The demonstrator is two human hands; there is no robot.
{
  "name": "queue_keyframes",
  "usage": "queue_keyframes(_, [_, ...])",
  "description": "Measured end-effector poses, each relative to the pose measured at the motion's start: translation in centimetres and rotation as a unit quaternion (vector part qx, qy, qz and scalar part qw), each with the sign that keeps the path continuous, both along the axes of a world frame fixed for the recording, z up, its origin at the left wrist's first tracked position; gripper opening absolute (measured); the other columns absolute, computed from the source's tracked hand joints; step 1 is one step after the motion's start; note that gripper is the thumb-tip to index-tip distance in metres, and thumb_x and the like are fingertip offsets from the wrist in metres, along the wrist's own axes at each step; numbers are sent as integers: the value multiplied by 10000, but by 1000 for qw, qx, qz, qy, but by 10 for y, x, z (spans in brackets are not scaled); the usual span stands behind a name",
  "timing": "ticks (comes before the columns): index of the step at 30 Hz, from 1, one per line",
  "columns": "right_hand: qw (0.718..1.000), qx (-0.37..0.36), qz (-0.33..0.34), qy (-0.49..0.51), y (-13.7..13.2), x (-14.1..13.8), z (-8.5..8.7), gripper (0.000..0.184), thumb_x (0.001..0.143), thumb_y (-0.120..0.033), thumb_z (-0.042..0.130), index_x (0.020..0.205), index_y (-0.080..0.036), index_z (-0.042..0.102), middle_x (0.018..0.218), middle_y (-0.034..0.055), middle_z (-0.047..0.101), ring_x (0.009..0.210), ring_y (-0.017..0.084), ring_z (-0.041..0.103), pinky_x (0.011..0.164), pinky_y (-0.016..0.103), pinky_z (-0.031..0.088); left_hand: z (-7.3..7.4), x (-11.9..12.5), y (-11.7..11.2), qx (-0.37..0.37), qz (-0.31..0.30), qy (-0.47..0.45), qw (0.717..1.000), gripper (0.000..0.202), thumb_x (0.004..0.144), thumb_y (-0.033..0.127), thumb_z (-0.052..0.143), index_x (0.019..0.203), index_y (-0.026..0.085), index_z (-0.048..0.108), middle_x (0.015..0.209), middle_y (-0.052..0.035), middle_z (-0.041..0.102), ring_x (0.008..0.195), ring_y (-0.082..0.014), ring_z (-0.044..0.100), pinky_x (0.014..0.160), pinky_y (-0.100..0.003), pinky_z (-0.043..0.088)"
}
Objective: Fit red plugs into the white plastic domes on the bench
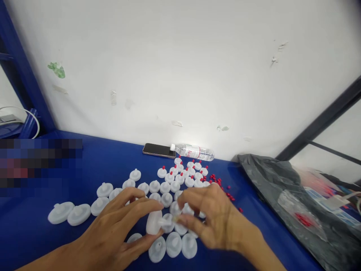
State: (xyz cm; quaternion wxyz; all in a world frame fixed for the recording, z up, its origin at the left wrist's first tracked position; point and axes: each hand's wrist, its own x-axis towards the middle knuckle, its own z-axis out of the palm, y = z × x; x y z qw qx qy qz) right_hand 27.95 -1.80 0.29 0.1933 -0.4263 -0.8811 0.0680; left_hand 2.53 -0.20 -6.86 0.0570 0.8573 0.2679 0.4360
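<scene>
Blue tabletop (96, 158), against a white wall, bearing all items below. Dark grey plastic sheeting (259, 188), at the right. Hands, two, bare, at the near edge: left hand (113, 226) pinching one white piece between thumb and forefinger; right hand (214, 214) with thumb and forefinger curled but apart, whether anything is held in it cannot be told. Clear bottle (194, 151), lying on its side by the wall, its white cap toward the phone (158, 150). Held white piece (153, 223), one, located between the hands, in the left hand's grip; disc turned on edge, nozzle axis running roughly left to right, tip directed at the right thumb, which lies just beside it; touching or apart, not determinable. White discs (173, 244), many, flat, nozzles up, around and beyond the hands. Red-tipped discs (189, 181), a group farther off, before the bottle. Red caps (231, 197), loose, scattered beyond the right hand.
</scene>
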Motion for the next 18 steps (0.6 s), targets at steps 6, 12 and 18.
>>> queue_keyframes(6, [993,117,26,-14,-7,-20,-20,273,1040,-331,435,851,-238,609,689,-45,641,528,118,560,516,318,287,9,1,-1,20,1,19,1000,381,962,316,641,1322,246,537,1124,-34,698,1092,-231,584,939,-328,561])
queue_keyframes(12, [993,107,-29,-48,5,-12,-30,209,1060,-336,444,989,-255,623,798,-37,668,608,114,596,538,307,231,15,-3,-4,-12,-32,-38,999,441,911,109,444,1338,211,490,1230,-111,538,1156,-248,531,942,-403,523])
queue_keyframes(18, [990,101,-30,-89,5,-15,-41,126,1031,-343,511,1019,-284,622,815,-59,667,616,119,593,534,324,198,12,-5,-1,-21,-72,-42,996,444,903,39,409,1318,168,501,1175,-116,536,1119,-249,525,939,-420,496])
